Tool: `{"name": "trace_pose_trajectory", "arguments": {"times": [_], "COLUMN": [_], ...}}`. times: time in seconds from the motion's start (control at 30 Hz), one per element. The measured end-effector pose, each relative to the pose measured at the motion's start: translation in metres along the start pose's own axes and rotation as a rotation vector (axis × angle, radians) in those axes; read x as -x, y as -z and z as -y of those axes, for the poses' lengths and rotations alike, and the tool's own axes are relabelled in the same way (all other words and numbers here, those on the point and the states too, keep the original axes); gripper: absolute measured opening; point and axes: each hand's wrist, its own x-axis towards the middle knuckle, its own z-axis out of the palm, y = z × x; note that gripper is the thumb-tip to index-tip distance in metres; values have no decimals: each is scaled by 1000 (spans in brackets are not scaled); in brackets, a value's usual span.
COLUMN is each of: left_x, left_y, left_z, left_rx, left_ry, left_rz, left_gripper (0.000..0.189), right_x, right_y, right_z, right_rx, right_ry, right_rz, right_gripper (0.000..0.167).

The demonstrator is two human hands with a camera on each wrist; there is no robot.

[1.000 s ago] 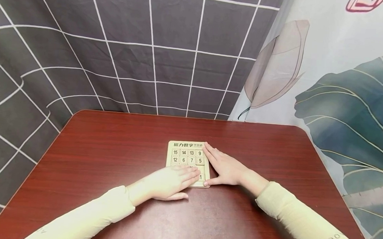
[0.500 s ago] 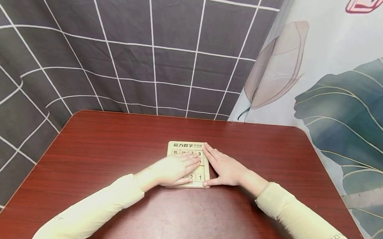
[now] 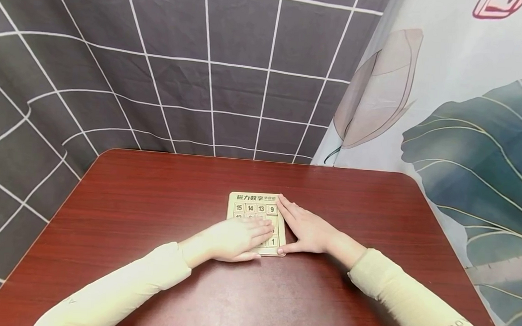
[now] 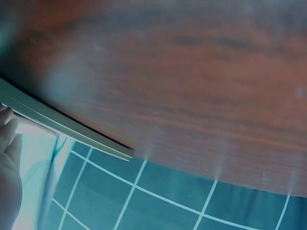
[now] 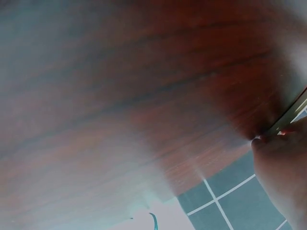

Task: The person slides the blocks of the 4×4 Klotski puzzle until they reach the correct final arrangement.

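Note:
A pale wooden sliding number puzzle (image 3: pixel 251 198) lies flat on the red-brown table, its top row reading 15, 14, 13, 9. The left hand (image 3: pixel 238 237) stretches over its lower left part, straight fingertips on the tiles at the right column, hiding several numbers. Under the 9 a slot shows no tile; the 5 sits one row lower, partly behind the fingers. Against the right side of the frame rests the right hand (image 3: pixel 311 229), fingers extended to the upper corner and thumb at the lower one. In the left wrist view the puzzle's edge (image 4: pixel 72 129) shows side-on.
The table (image 3: pixel 152 176) ends at a dark curtain (image 3: pixel 171 83) with white grid lines. To the right hangs a white curtain (image 3: pixel 451 60) printed with large leaves. Both arms wear pale sleeves (image 3: pixel 160 271).
The left hand moved up over the tiles, then back down toward the puzzle's lower half. The 5 tile slid down one row, leaving the slot under the 9. The right hand stayed put.

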Motion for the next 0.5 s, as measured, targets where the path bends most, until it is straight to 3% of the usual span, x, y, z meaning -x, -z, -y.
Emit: {"name": "trace_pose_trajectory", "arguments": {"times": [0.1, 0.33, 0.5], "left_x": [-4, -16, -18], "left_y": [-1, -6, -5], "left_z": [8, 27, 31], "left_rx": [19, 76, 75], "left_ry": [18, 144, 154], "left_rz": [1, 43, 63], "left_gripper": [61, 64, 66], "right_x": [0, 0, 0], "right_y": [-1, -2, -2], "right_z": [-1, -2, -2], "right_rx": [1, -2, -1], "right_ry": [-2, -8, -12], "right_rz": [1, 2, 5], "right_gripper": [120, 120, 120]}}
